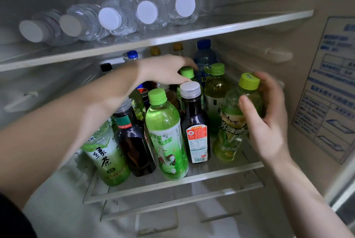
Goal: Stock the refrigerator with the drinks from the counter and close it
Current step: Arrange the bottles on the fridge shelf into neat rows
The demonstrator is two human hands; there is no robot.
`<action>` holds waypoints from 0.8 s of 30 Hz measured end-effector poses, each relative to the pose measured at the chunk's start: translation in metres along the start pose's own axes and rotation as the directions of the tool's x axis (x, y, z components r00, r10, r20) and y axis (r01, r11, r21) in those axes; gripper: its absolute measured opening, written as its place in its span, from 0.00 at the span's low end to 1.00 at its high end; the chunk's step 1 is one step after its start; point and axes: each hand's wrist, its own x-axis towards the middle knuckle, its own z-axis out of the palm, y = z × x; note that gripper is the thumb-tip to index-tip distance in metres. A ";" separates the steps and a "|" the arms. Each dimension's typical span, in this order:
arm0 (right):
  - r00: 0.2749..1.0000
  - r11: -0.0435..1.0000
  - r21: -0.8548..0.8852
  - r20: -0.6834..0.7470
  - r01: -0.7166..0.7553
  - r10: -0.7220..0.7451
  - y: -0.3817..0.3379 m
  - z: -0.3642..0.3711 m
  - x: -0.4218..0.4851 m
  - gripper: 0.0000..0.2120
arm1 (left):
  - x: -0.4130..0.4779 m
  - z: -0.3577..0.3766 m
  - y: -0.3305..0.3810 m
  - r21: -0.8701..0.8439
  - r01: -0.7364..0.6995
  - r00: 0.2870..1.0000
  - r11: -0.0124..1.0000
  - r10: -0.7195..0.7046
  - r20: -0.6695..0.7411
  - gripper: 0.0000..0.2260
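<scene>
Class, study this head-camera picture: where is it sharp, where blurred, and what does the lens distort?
Head view: front labels, as on the light green bottle, are sharpest; the left hand gripping a green-capped bottle is crisp; the right hand around the green tea bottle is motion-smeared; the lying water bottles look soft; forearms swell toward the bottom corners, wide-angle stretch.

Dark sleeve (13,218), bare forearms (80,114)

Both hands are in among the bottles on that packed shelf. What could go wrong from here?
1. The left hand grips the cap of a rear bottle, right above the silver-capped bottle; pulling back could topple that one.
2. The right hand holds the tea bottle tilted near the shelf edge; released so, it might fall out.
</scene>
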 end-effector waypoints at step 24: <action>0.996 1.000 0.009 0.084 -0.002 0.001 0.001 0.028 0.003 0.21 | -0.180 0.113 -0.040 -0.347 0.223 0.428 0.911 -0.411 -0.805 0.29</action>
